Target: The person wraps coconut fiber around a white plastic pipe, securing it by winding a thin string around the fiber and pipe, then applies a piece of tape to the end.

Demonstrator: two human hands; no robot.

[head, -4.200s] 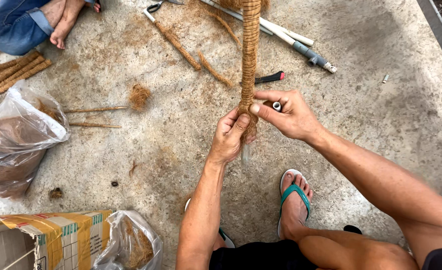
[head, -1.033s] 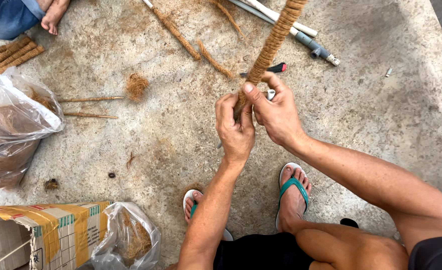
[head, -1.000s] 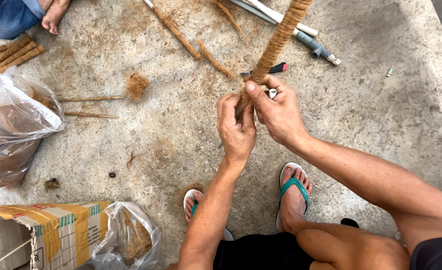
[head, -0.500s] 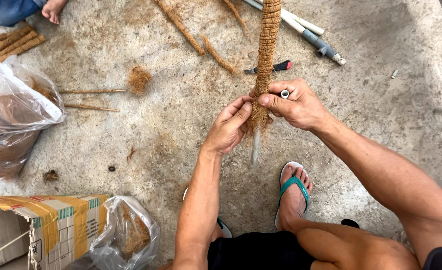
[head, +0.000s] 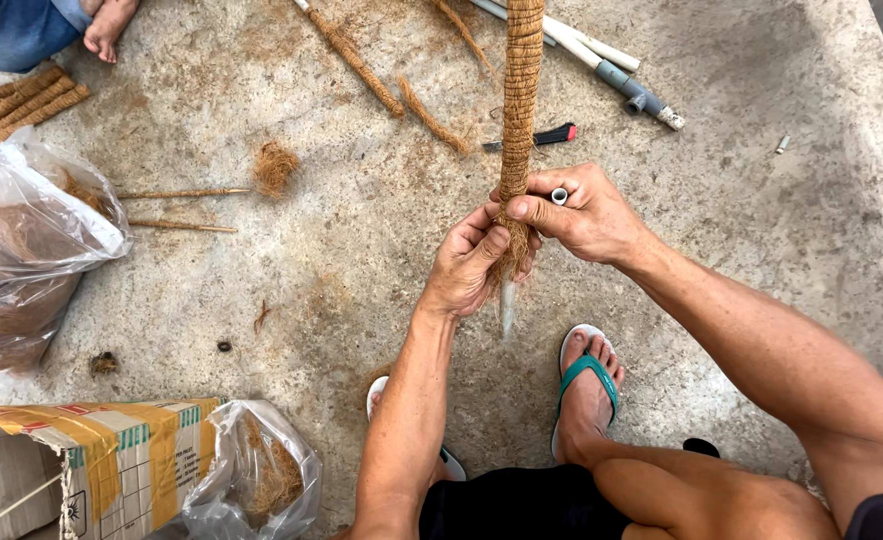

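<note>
A long pole wrapped in brown coconut fibre (head: 519, 90) runs from the top edge down to my hands, nearly upright in view. My left hand (head: 473, 262) grips its lower end, where loose fibre hangs. My right hand (head: 583, 212) pinches the pole just above, thumb pressed on the wrap, with a small white spool or tube end (head: 559, 195) between its fingers. A bare pale tip of the pole (head: 506, 305) sticks out below my left hand.
Concrete floor. Clear bags of fibre lie at left (head: 23, 260) and bottom (head: 256, 475), beside a taped cardboard box (head: 81, 460). Wrapped sticks (head: 356, 62), grey pipes (head: 611, 70), a red-handled tool (head: 541, 137) and a fibre tuft (head: 276, 165) lie beyond. Another person's foot (head: 109, 22) is top left.
The pole swung from leaning right back to nearly upright. My hands shifted slightly along its lower end and kept hold of it.
</note>
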